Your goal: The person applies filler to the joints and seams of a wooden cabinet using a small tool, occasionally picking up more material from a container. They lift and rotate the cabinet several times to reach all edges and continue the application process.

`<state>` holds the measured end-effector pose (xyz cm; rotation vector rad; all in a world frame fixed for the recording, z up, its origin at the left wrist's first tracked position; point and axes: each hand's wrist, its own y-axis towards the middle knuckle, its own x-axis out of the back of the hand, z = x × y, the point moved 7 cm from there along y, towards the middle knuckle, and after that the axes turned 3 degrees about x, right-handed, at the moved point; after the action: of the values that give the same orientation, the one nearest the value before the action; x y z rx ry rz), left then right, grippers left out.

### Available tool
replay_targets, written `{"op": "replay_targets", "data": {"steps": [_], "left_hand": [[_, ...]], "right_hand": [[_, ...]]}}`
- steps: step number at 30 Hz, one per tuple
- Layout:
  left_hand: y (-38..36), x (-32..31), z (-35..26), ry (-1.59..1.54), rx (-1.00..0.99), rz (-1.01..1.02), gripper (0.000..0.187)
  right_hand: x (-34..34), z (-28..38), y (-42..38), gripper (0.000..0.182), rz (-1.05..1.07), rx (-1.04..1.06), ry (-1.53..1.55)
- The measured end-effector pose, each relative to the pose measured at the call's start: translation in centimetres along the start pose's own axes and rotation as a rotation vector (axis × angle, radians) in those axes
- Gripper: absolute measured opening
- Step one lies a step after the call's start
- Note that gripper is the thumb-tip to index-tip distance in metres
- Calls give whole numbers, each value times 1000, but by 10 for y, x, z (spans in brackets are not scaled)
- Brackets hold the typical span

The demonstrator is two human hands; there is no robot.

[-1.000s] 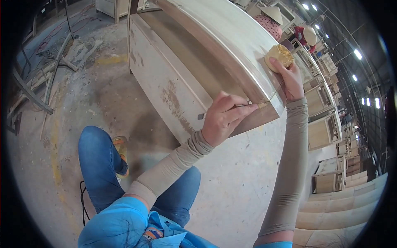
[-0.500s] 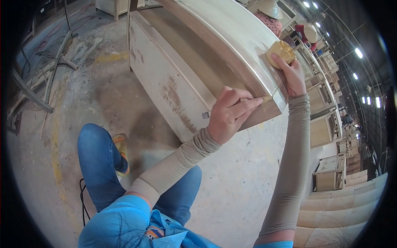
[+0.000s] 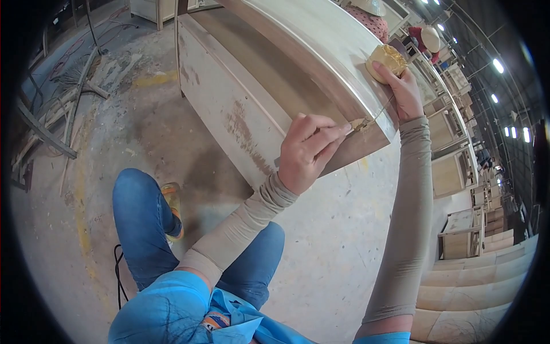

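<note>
My left hand (image 3: 303,152) is pinched at the open front edge of a pale wooden cabinet (image 3: 338,57), near its corner. At its fingertips is a dab of yellowish paste (image 3: 359,123); whether a small tool is also pinched there is hidden. My right hand (image 3: 403,92) is closed around a round, yellowish cup of paste (image 3: 387,63), held against the cabinet's top. A thin, dark blade-like strip (image 3: 385,109) runs from below that hand towards the corner. Brown patches mark the lower panel (image 3: 243,129).
Wood scraps and bent strips (image 3: 63,114) lie on the floor at left. A black cable (image 3: 118,272) is beside my leg. Two people in hats (image 3: 427,40) are beyond the cabinet. Pale panels (image 3: 470,292) and more cabinets (image 3: 452,175) stand at right.
My left hand has shifted slightly left and up along the edge, uncovering more paste near the corner. My right hand and the cup have moved slightly up in view.
</note>
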<state>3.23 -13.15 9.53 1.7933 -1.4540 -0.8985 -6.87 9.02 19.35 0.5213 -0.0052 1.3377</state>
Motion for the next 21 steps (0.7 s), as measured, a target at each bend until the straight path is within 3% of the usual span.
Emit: {"op": "replay_targets", "data": {"steps": [5, 21], "left_hand": [[5, -11, 7, -19, 26, -37, 29], [16, -8, 8, -101, -79, 130, 25]], "right_hand": [[0, -1, 0, 47, 33, -15, -44], [2, -2, 1, 48, -4, 17, 8]]}}
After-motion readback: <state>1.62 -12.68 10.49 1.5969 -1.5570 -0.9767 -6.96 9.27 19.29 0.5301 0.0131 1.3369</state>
